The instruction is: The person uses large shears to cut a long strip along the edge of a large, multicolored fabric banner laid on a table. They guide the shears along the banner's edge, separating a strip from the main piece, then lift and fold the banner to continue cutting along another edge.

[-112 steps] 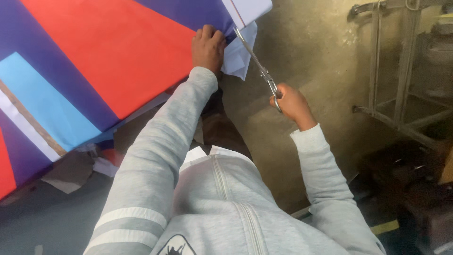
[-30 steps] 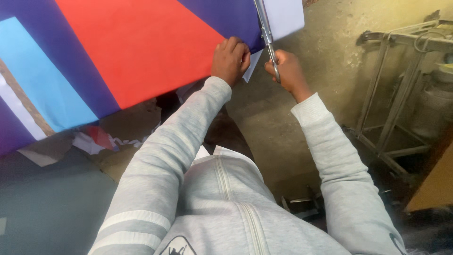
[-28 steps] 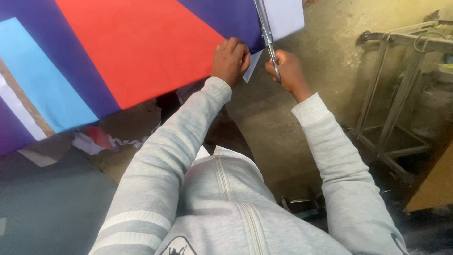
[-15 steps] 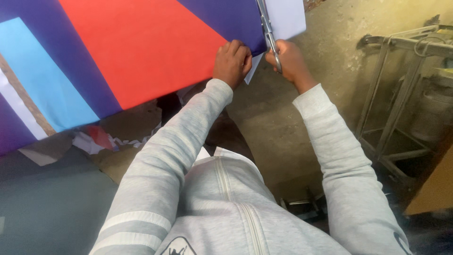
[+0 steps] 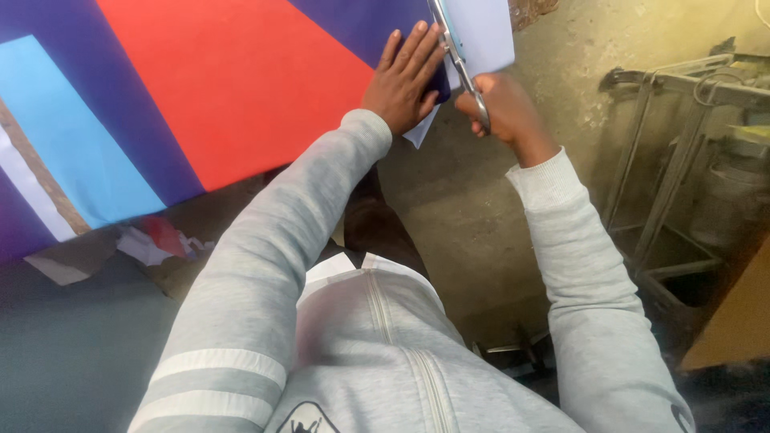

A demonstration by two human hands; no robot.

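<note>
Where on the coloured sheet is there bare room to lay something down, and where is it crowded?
The red panel and the light blue stripe lie bare, bordered by purple bands. It is crowded at the sheet's right edge: the left hand presses flat there, and the right hand works the scissors beside it.

Light grey zip-up sweatshirt (image 5: 377, 353) here, ribbed cuffs at both wrists, 2 white stripes banding the left sleeve (image 5: 216, 377), a small dark emblem beside the zip.
</note>
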